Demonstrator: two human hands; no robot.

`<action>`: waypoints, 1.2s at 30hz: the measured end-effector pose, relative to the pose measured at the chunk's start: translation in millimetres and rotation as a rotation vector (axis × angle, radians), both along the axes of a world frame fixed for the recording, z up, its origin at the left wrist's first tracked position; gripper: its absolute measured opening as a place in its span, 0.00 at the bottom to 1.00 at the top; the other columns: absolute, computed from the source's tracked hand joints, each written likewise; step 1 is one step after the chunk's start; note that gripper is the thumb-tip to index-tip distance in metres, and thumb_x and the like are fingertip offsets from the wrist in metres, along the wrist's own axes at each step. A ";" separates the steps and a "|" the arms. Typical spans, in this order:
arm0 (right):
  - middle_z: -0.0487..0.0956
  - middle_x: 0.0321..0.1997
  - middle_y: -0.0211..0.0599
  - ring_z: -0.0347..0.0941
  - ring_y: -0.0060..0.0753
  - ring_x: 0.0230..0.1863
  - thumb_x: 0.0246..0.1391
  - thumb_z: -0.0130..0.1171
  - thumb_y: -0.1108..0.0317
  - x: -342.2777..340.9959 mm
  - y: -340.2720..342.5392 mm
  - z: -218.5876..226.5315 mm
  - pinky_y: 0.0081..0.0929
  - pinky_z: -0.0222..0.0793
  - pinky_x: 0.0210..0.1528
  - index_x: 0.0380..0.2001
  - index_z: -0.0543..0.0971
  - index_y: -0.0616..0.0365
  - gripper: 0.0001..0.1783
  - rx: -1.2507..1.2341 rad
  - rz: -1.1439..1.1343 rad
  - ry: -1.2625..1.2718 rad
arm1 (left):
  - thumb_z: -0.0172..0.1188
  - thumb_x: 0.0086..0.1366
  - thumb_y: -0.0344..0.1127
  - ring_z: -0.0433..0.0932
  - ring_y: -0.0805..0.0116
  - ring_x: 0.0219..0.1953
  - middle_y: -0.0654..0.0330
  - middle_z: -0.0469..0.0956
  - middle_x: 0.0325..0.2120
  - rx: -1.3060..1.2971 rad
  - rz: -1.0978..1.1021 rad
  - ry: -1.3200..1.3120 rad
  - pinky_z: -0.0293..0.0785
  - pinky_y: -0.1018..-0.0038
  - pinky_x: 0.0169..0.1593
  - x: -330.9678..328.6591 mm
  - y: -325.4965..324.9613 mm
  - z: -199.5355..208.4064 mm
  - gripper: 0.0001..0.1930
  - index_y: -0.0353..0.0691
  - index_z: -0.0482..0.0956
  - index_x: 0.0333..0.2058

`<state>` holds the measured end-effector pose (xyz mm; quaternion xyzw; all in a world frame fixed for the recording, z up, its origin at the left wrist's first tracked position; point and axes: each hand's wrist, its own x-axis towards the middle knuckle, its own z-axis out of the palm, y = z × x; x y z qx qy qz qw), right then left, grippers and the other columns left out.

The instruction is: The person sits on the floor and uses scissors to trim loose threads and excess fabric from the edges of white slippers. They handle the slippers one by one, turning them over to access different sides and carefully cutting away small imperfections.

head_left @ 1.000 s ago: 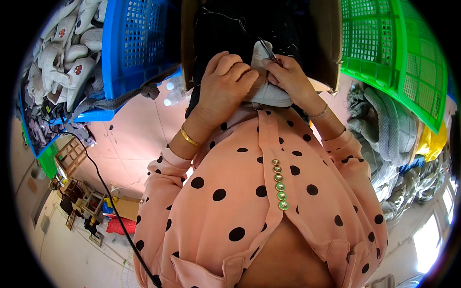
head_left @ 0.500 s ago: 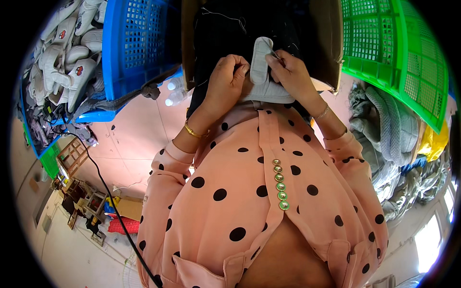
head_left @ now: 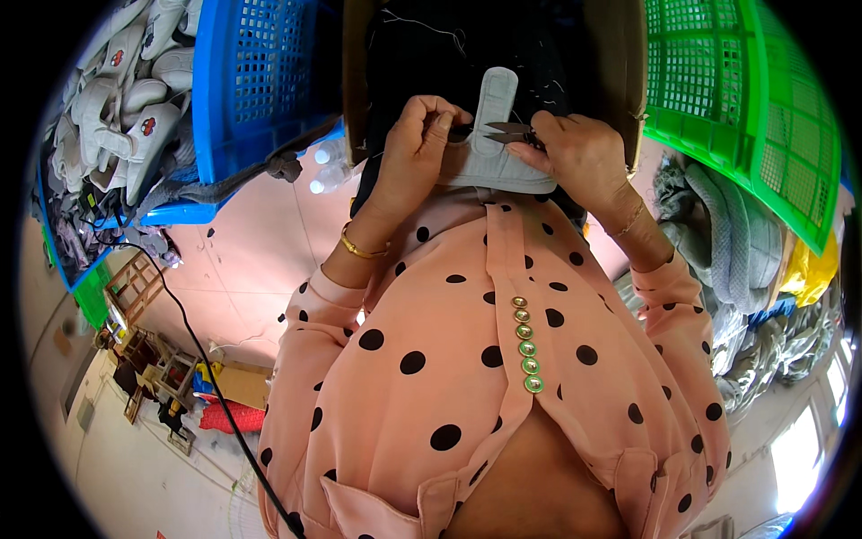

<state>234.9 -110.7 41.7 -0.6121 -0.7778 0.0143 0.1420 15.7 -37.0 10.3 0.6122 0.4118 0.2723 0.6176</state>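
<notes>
One pale grey sewn piece (head_left: pixel 492 165), probably a shoe upper, is lying over the person's dark-clad lap, just beyond the near-side pink dotted blouse (head_left: pixel 449 355). Trimming looks to be the step in hand: the right hand (head_left: pixel 588 151) is gripping small dark scissors (head_left: pixel 514 137), whose two slim, pointed blades are standing parted and aiming left over the piece, though whether they are touching it I cannot tell. On the left, the left hand (head_left: pixel 416 139) is curling its fingers in toward the thumb beside the piece; I cannot tell whether its tips are pinching an edge or a thread. As a judgement, the next move is calling for a steady hold from the left, with the blade tips settling close to any loose thread and sparing the seam. For shape, the piece is showing a flat, round-ended strip (head_left: pixel 499 94) pointing far, with stitching running just inside its border, and a wider, curving band spreading along the near side; its material is looking soft, matte and lightly padded. Dark cloth (head_left: pixel 417 67) is lying far of the hands, with one thin pale thread (head_left: pixel 429 24) trailing in loose bends across it. Stiff brown cardboard (head_left: pixel 356 99) is flanking the lap, while a glossy blue perforated basket (head_left: pixel 207 108) is standing left and a green latticed crate (head_left: pixel 751 135) right.
</notes>
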 end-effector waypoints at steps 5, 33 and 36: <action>0.67 0.14 0.27 0.68 0.29 0.17 0.49 0.64 0.47 2.5 2.2 0.1 0.26 0.64 0.19 0.20 0.68 0.50 0.22 -0.004 0.030 0.009 | 0.59 0.67 0.33 0.75 0.73 0.42 0.59 0.78 0.38 0.065 -0.072 0.178 0.70 0.78 0.49 1.8 -3.7 20.1 0.09 0.36 0.76 0.42; 0.68 0.16 0.27 0.61 0.14 0.18 0.61 0.59 0.51 -1.1 18.5 -14.6 0.15 0.59 0.21 0.38 0.75 0.69 0.25 -0.476 -0.417 1.221 | 0.63 0.62 0.39 0.72 0.54 0.49 0.52 0.78 0.43 0.655 0.048 0.415 0.69 0.64 0.52 -2.1 8.3 19.4 0.17 0.36 0.77 0.46; 0.70 0.18 0.28 0.63 0.16 0.18 0.60 0.60 0.53 -14.7 30.2 -4.5 0.16 0.62 0.22 0.36 0.75 0.68 0.23 -0.524 -0.487 1.344 | 0.68 0.55 0.48 0.73 0.53 0.47 0.51 0.79 0.39 0.480 -0.125 0.396 0.68 0.62 0.53 12.1 -7.0 28.6 0.30 0.32 0.75 0.50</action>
